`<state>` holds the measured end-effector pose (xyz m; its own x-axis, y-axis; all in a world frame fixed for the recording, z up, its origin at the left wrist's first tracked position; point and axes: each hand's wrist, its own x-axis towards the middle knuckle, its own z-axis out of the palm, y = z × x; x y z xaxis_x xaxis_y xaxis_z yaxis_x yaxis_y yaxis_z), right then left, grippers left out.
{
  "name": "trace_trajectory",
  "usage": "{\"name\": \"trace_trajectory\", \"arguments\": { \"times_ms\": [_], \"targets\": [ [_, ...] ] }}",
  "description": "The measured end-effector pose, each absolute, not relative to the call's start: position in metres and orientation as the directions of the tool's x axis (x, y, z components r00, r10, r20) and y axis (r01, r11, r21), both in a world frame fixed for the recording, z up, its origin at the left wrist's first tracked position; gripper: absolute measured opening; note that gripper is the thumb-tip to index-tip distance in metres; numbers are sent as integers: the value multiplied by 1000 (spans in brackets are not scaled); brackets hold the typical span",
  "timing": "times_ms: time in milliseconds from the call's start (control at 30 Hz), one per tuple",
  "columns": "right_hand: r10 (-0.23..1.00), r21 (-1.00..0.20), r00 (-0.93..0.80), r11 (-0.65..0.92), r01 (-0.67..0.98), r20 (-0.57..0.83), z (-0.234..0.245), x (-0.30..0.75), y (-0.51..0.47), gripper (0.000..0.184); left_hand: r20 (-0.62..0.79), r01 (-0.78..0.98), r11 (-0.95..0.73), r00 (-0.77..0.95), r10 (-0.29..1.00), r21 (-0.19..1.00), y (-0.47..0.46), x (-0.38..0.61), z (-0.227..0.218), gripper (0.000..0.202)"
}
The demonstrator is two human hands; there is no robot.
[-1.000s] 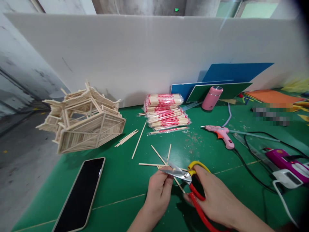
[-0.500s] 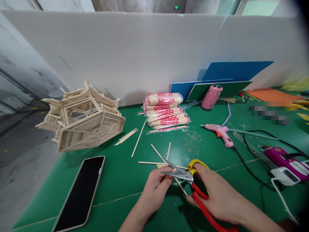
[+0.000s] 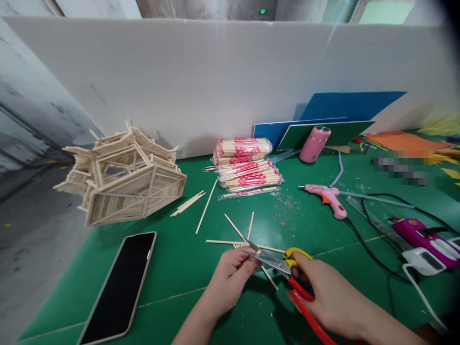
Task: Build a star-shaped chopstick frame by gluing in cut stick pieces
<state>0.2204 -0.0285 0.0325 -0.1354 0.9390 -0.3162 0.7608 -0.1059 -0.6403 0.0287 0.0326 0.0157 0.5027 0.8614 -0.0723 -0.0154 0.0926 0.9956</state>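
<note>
Scissors (image 3: 282, 264) sit in the right hand (image 3: 321, 287), fingers curled round the yellow and red handles, blades slightly parted. Left hand (image 3: 230, 275) pinches a thin stick (image 3: 258, 252) between thumb and fingertips, its end right at the blades (the rest of it is hidden). Crossed sticks (image 3: 235, 226) fan out on the green table (image 3: 172, 270) just beyond the knuckles. Bare tabletop runs from left wrist to phone (image 3: 120, 285), which lies near the table's left edge; stick model (image 3: 122, 206) stands by that edge too. Open green also separates scissors from glue gun (image 3: 328, 194). Wrapped bundles (image 3: 247, 175) lie toward the white board (image 3: 172, 81).
</note>
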Motion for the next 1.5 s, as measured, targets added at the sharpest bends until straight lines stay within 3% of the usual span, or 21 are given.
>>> {"name": "trace_trajectory", "arguments": {
  "times_ms": [300, 500, 733, 1033, 1200, 1367, 1500],
  "targets": [
    [949, -621, -81, -133, 773, -305, 24, 222, -28, 11, 85, 165, -181, 468, 880, 970, 31, 30, 14, 25],
    [965, -652, -66, -121, 749, -256, 32, 216, -25, 33, 231, 289, -364, 406, 884, 886, 25, 34, 7, 19],
    [954, -618, -85, -116, 777, -287, 40, 211, -25, 20, 312, 311, -464, 431, 847, 830, 22, 31, 9, 21],
    [954, -643, -117, -92, 761, -275, 32, 212, -30, 15, 282, 291, -432, 438, 853, 854, 21, 33, 15, 23],
    [978, -585, -28, -102, 805, -208, 28, 210, -27, 21, 262, 227, -383, 428, 865, 895, 24, 34, 14, 23],
    [992, -458, 89, -120, 881, -89, 30, 205, -19, 22, 270, 223, -336, 278, 922, 915, 25, 36, 12, 19],
    [997, -402, 75, -56, 914, 32, 27, 199, -15, 25, 107, 163, -129, 135, 985, 978, 25, 44, 19, 27]
  ]
}}
